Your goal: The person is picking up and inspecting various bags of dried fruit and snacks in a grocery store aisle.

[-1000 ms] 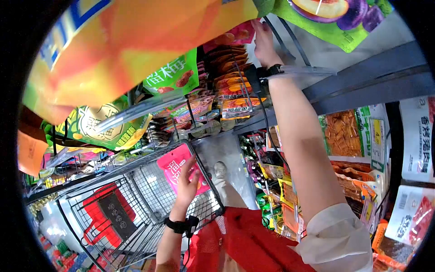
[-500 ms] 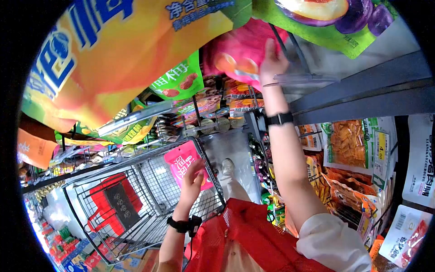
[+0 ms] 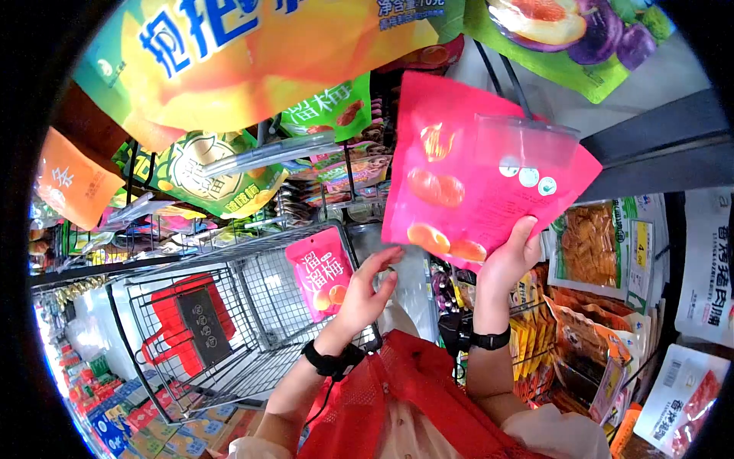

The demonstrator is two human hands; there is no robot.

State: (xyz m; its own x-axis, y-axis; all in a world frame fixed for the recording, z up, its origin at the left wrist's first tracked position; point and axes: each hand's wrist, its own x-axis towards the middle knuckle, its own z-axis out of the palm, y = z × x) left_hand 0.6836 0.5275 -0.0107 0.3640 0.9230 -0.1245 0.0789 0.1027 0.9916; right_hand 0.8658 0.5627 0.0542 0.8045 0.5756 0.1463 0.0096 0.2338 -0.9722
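My right hand (image 3: 508, 256) grips a large pink snack bag (image 3: 474, 172) by its lower right edge, thumb on the near face. Pictures of round orange fruit run down the bag's left side. A clear plastic label holder overlaps its upper right part. My left hand (image 3: 368, 291) is just below and left of this bag, fingers apart and holding nothing. Beside that hand, a smaller pink bag (image 3: 313, 268) with white lettering shows at the corner of the wire shopping cart (image 3: 267, 306). Whether the left hand touches either bag is hard to tell.
Large orange-yellow (image 3: 252, 69) and green plum (image 3: 581, 46) bags hang overhead at the front. Green bags (image 3: 325, 107) and metal rack hooks are behind. At the right are packaged snacks (image 3: 592, 245) and a grey shelf beam (image 3: 650, 145). A red panel (image 3: 172, 321) is on the cart.
My right hand has come down and toward me from the hooks with the large pink bag, now fully in view. My left hand has moved right and up, away from the smaller bag.
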